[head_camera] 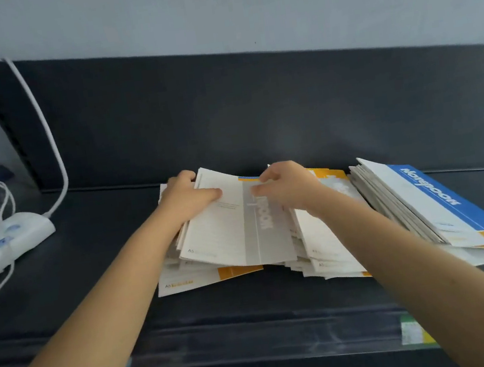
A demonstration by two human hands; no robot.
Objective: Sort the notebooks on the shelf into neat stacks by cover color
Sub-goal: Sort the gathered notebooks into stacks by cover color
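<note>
Hands share one grey-banded notebook (234,230): my left hand (188,195) curls round its far corner, my right hand (285,185) pinches its top edge, holding it atop the mixed pile (326,252) mid-shelf (91,264), probably to judge its color. The blue-covered stack (440,200) sits just right.

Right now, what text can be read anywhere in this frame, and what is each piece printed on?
"Notebook": white letters on the blue notebook at the right.
"A5": corner of the grey notebook gripped by the left hand and right hand.
"A5": corner of the yellow notebook beneath it.
Grey notebook's large title: blurred, seems to end "BOOK".
Shelf-edge label and fine print: too blurred to read.
</note>
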